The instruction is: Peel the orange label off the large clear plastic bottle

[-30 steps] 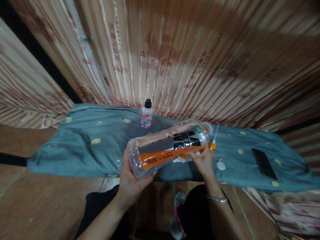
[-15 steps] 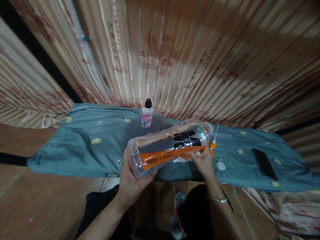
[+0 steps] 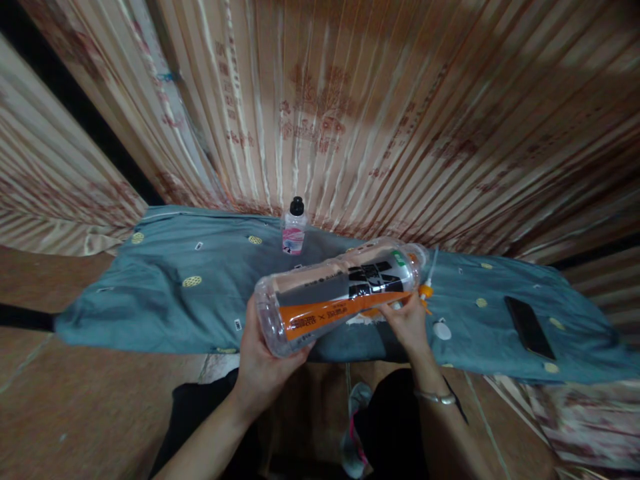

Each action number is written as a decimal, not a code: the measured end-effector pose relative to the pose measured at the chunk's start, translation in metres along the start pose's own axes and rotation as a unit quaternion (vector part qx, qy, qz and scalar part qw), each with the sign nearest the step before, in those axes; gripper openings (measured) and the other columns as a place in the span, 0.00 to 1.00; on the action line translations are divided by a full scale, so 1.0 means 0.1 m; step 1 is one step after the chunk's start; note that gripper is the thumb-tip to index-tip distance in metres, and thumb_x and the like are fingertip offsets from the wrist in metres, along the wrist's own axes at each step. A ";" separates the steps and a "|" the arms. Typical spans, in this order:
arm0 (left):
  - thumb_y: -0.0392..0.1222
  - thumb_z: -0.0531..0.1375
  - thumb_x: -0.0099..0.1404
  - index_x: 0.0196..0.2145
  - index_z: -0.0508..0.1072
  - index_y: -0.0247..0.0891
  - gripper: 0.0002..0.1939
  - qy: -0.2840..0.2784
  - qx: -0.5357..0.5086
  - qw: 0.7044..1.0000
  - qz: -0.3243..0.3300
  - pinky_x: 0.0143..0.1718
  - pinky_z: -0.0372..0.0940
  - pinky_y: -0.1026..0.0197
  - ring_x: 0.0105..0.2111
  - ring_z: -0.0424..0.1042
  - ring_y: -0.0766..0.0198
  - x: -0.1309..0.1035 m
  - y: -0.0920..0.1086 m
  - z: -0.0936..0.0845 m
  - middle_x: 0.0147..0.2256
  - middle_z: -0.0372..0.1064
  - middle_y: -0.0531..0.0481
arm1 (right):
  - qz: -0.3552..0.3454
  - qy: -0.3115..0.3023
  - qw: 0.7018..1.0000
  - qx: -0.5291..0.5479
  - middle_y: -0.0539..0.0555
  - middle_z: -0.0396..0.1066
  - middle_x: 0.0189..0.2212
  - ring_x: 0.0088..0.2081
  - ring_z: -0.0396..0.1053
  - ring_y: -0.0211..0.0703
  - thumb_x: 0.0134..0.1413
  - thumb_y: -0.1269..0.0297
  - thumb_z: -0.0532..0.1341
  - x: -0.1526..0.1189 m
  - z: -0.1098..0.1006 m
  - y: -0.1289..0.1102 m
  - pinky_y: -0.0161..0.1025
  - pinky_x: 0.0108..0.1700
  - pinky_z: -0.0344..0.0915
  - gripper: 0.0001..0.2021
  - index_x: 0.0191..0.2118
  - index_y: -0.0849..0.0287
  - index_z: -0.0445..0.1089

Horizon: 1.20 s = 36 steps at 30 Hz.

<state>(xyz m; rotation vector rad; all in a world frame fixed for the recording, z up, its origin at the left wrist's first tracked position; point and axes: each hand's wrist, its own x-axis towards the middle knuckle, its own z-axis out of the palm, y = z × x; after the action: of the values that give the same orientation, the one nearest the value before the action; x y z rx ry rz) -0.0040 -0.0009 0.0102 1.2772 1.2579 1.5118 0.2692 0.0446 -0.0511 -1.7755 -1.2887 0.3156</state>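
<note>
A large clear plastic bottle point(image 3: 340, 290) with an orange, grey and black label lies tilted across both my hands, above the cloth. Its base end points left and its neck points right. My left hand point(image 3: 267, 363) is wrapped round the base end. Near the neck, my right hand point(image 3: 407, 320) grips the underside; some of its fingers are hidden behind the bottle. Just beyond my right hand, a small orange piece point(image 3: 425, 292) with a thin white stem shows beside the neck. Something white and orange lies partly hidden beneath the bottle.
A small clear bottle point(image 3: 294, 230) with a black cap and pink label stands at the back of the teal cloth-covered surface point(image 3: 160, 287). To the right lie a white disc point(image 3: 442, 330) and a black phone point(image 3: 530, 327). A pleated curtain point(image 3: 320, 113) hangs behind.
</note>
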 end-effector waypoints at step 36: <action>0.45 0.75 0.46 0.51 0.70 0.37 0.36 -0.002 0.008 1.000 0.014 0.46 0.78 0.47 0.46 0.80 0.44 0.00 0.00 -0.02 0.47 0.77 0.40 | -0.003 -0.007 1.000 0.009 0.63 0.79 0.42 0.43 0.77 0.59 0.39 0.44 0.67 0.00 -0.01 -0.03 0.53 0.49 0.72 0.33 0.50 0.61 0.68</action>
<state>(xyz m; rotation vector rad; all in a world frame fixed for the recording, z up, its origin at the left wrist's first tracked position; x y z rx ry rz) -0.0061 -0.0012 0.0099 1.3134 1.2575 1.5209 0.2680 0.0444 -0.0483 -1.7567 -1.2978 0.3364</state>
